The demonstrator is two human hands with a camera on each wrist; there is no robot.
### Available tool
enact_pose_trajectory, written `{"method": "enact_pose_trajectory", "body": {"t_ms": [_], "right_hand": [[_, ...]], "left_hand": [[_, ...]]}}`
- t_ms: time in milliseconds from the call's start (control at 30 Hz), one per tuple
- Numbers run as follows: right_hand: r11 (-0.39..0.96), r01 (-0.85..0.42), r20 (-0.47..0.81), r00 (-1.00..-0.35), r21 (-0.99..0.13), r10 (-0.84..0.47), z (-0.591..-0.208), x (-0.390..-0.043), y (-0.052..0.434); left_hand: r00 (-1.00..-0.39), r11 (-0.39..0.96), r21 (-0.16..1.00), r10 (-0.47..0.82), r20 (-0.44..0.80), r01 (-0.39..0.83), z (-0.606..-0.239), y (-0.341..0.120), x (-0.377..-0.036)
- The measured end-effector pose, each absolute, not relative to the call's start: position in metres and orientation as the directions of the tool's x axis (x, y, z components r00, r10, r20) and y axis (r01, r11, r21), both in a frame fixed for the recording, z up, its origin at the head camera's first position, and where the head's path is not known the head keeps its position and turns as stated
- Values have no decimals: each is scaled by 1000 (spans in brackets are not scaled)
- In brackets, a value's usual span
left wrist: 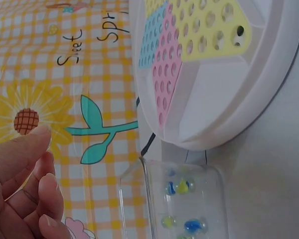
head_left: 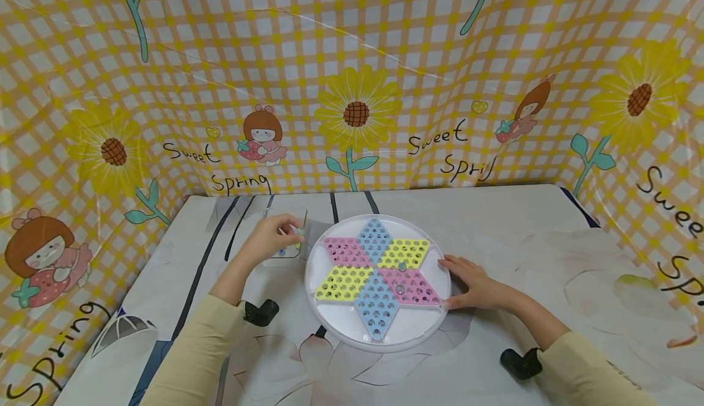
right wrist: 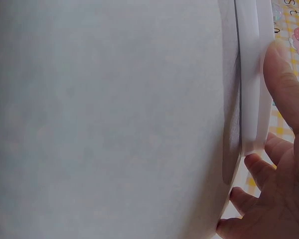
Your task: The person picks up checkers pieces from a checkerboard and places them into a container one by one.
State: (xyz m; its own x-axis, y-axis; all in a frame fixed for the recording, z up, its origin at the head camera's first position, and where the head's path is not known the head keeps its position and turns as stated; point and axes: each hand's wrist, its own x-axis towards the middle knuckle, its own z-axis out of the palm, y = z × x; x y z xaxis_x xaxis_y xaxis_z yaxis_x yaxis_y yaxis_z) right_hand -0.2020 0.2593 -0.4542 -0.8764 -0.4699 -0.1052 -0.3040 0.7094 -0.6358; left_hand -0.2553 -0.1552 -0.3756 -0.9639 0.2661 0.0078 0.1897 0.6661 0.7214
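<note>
I am sitting at a table covered with a white cloth. Nearest to me, my right hand is resting on the right edge of a round white game board; the fingers are lying nearly straight along the rim, the thumb is pressing on the top of it, and they are not gripping it. The board is lying flat in the middle of the table, between my two hands. It is showing a star made of pink, yellow and blue fields full of small holes, and two marbles are sitting in holes near its centre.

A little farther, on the left of the board, my left hand is hovering over a clear plastic box. Its fingers are curled together and are pinching one small marble at the tips. The box is standing just beside the board and is holding several yellow, green and blue marbles.

Behind the table, a yellow checked curtain with sunflowers is hanging.
</note>
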Motion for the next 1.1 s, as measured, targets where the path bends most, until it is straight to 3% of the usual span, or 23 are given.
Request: {"method": "enact_pose_trajectory", "body": {"t_ms": [1100], "right_hand": [[721, -307, -116, -874, -622, -472, -456, -204, 259]], "left_hand": [[-983, 711, 696, 177, -42, 98, -386, -182, -262]]}}
